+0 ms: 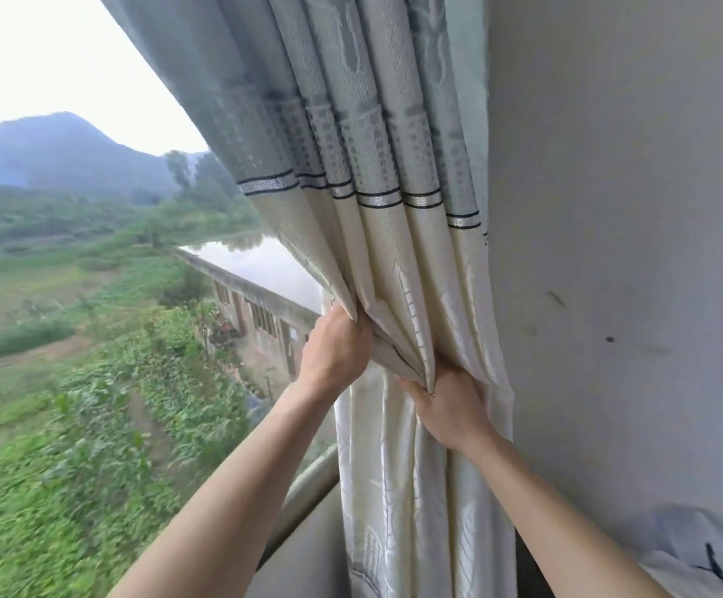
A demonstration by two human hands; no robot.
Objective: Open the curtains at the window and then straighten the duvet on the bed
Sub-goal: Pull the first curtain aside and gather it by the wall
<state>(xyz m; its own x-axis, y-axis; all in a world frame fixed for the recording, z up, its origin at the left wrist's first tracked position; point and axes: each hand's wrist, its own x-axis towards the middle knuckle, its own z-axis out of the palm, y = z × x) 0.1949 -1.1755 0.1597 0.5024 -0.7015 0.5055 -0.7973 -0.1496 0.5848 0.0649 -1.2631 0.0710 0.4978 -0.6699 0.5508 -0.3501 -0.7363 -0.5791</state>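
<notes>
Both hands grip the curtain (pixel 390 235) — the left hand (pixel 334 347) clutches its bunched folds from the window side, the right hand (pixel 448 407) pinches them just beside the wall (pixel 619 209). Gathered at the window's (pixel 92 295) right edge, it hangs against the wall — fields and a hill show outside.

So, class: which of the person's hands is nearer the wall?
Right. The right hand grips the curtain on its wall side, close beside the wall. The left hand grips the curtain's window-side edge, farther off.
</notes>
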